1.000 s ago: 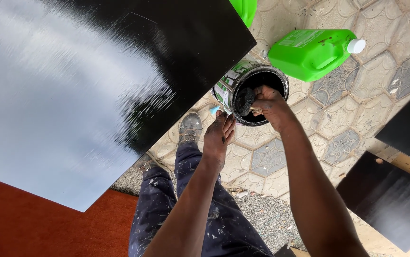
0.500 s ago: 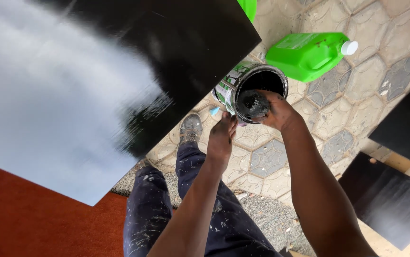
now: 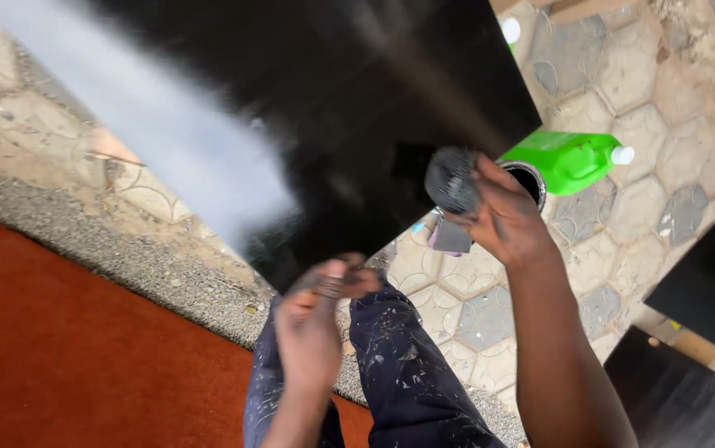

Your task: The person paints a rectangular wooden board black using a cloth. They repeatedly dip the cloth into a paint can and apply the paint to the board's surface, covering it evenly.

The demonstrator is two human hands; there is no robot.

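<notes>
Our right hand (image 3: 503, 217) clamps its fingers around a dark, paint-soaked pad (image 3: 452, 180) at the glossy black board's (image 3: 333, 108) four o'clock corner, our left hand (image 3: 312, 319) pinches its six o'clock edge, and a loosened grip could drip paint onto our spattered trousers (image 3: 403, 365).

My arms are bare from elbow to wrist, no sleeves, no gloves, no watch or rings on my left hand (image 3: 312, 332) or my right hand (image 3: 503, 217). I wear dark navy trousers (image 3: 407, 373), speckled all over with pale paint spatter.
</notes>
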